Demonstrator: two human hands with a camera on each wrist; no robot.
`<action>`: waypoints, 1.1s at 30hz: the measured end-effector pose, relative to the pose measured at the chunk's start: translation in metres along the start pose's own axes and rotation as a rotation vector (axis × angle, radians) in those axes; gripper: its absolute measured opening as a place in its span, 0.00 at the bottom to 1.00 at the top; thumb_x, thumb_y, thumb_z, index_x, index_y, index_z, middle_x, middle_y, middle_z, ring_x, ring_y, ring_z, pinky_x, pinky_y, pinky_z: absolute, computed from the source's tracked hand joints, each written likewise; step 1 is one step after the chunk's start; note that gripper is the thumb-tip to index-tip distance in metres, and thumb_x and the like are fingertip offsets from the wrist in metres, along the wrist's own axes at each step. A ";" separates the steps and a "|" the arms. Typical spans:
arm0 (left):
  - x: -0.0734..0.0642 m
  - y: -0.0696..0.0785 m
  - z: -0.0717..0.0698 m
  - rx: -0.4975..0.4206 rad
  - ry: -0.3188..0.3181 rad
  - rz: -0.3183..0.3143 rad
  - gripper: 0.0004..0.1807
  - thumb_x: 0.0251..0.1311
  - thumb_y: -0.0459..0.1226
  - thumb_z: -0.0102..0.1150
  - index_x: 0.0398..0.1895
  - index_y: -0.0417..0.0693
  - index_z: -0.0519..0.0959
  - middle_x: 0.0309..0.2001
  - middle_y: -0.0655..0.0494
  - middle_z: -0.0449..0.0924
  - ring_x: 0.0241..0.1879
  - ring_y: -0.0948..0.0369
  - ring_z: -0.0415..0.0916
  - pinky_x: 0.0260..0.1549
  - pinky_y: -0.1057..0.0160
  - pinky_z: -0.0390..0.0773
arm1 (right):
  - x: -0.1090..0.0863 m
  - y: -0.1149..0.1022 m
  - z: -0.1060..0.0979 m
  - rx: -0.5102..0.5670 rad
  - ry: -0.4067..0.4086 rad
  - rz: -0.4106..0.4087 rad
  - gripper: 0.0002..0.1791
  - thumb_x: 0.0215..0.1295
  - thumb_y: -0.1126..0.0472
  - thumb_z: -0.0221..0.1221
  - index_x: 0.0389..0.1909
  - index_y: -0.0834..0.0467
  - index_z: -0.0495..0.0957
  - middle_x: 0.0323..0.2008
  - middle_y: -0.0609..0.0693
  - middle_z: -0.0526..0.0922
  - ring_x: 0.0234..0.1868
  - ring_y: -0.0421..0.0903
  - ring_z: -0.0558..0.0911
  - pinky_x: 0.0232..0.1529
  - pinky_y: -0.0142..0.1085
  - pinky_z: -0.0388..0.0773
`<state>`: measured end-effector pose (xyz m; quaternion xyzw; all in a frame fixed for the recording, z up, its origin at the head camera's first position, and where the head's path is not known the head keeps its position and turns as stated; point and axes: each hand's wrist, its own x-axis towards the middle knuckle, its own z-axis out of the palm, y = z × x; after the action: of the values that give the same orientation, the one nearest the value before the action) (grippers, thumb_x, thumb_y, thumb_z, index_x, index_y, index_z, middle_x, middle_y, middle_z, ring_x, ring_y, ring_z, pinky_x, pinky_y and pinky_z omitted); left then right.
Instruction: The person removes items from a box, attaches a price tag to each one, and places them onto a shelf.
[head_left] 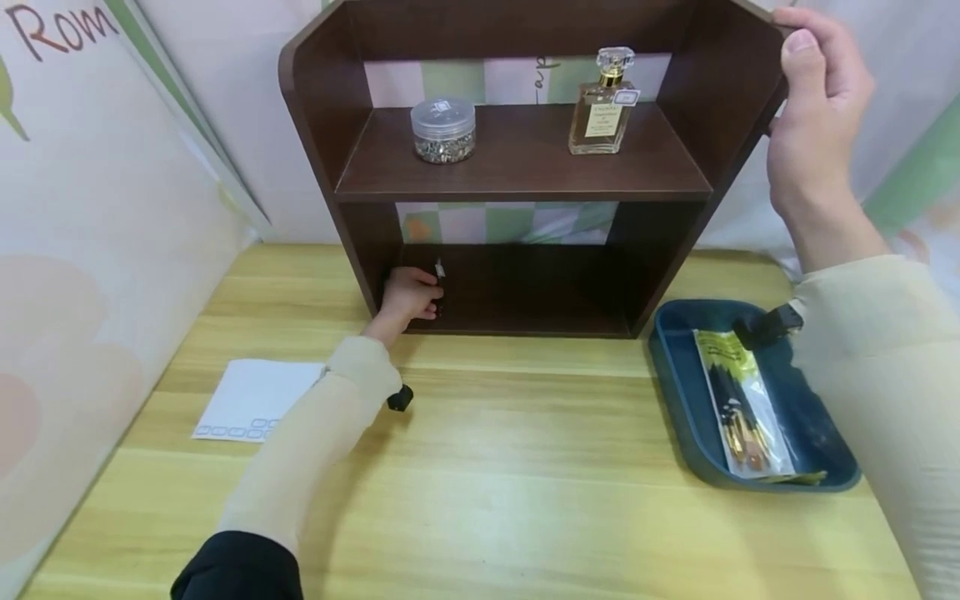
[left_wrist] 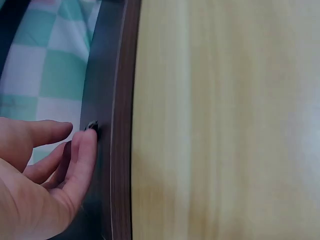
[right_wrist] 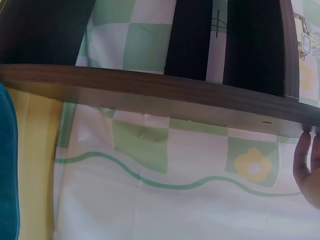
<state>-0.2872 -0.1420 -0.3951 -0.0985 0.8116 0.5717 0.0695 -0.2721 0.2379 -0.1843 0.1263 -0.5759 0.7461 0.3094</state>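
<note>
My left hand (head_left: 411, 293) is inside the lower compartment of a dark brown two-tier shelf (head_left: 525, 197), near its left wall. Its curled fingers are at a slim, dark upright item (head_left: 439, 270) with a small white label. In the left wrist view, a dark end (left_wrist: 93, 125) of the item shows past a fingertip, the rest hidden behind the left hand (left_wrist: 55, 175). High on the shelf's right side panel, my right hand (head_left: 823, 121) grips the front edge, thumb in front. Only the fingers of the right hand (right_wrist: 309, 162) show in the right wrist view, against the panel.
On the upper tier stand a clear lidded jar (head_left: 444, 132) and a perfume bottle (head_left: 603, 112). A blue tray (head_left: 678, 400) at right holds a packet of brushes (head_left: 742, 404). A white sheet (head_left: 255, 396) lies left on the wooden table (head_left: 487, 500). Fabric walls enclose the back and left.
</note>
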 end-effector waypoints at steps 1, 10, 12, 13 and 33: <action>-0.001 0.000 0.002 0.011 -0.001 0.017 0.17 0.66 0.29 0.60 0.57 0.32 0.77 0.42 0.40 0.81 0.23 0.59 0.77 0.26 0.65 0.84 | -0.001 0.000 -0.001 -0.007 -0.006 -0.006 0.11 0.75 0.64 0.55 0.50 0.58 0.84 0.48 0.55 0.78 0.39 0.46 0.78 0.32 0.32 0.78; -0.020 0.002 0.009 -0.010 -0.008 0.129 0.17 0.65 0.31 0.63 0.55 0.32 0.78 0.42 0.41 0.82 0.24 0.57 0.79 0.25 0.61 0.85 | -0.002 -0.016 -0.012 -0.019 -0.122 0.216 0.16 0.77 0.58 0.53 0.60 0.50 0.79 0.53 0.51 0.75 0.43 0.47 0.78 0.32 0.33 0.84; -0.026 0.002 0.014 -0.018 -0.028 0.147 0.17 0.65 0.31 0.64 0.54 0.33 0.79 0.41 0.43 0.82 0.24 0.57 0.80 0.26 0.60 0.86 | -0.004 -0.021 -0.017 -0.010 -0.156 0.264 0.17 0.77 0.58 0.53 0.63 0.49 0.77 0.54 0.52 0.75 0.42 0.48 0.80 0.31 0.34 0.85; -0.029 0.002 0.017 -0.027 -0.040 0.151 0.17 0.64 0.31 0.65 0.54 0.33 0.79 0.40 0.44 0.82 0.25 0.57 0.80 0.27 0.58 0.86 | -0.005 -0.024 -0.020 -0.027 -0.171 0.284 0.18 0.77 0.57 0.52 0.64 0.47 0.76 0.54 0.52 0.76 0.42 0.49 0.81 0.31 0.34 0.85; -0.101 0.015 0.104 -0.259 -0.435 0.254 0.20 0.60 0.28 0.68 0.55 0.33 0.78 0.43 0.43 0.79 0.43 0.35 0.80 0.35 0.46 0.86 | -0.091 -0.001 -0.167 -0.926 -0.528 0.274 0.29 0.72 0.61 0.61 0.72 0.56 0.66 0.45 0.22 0.76 0.34 0.27 0.82 0.31 0.21 0.79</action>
<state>-0.1924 -0.0305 -0.3934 0.1209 0.7036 0.6825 0.1569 -0.1728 0.3654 -0.2842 0.0836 -0.9132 0.3911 0.0777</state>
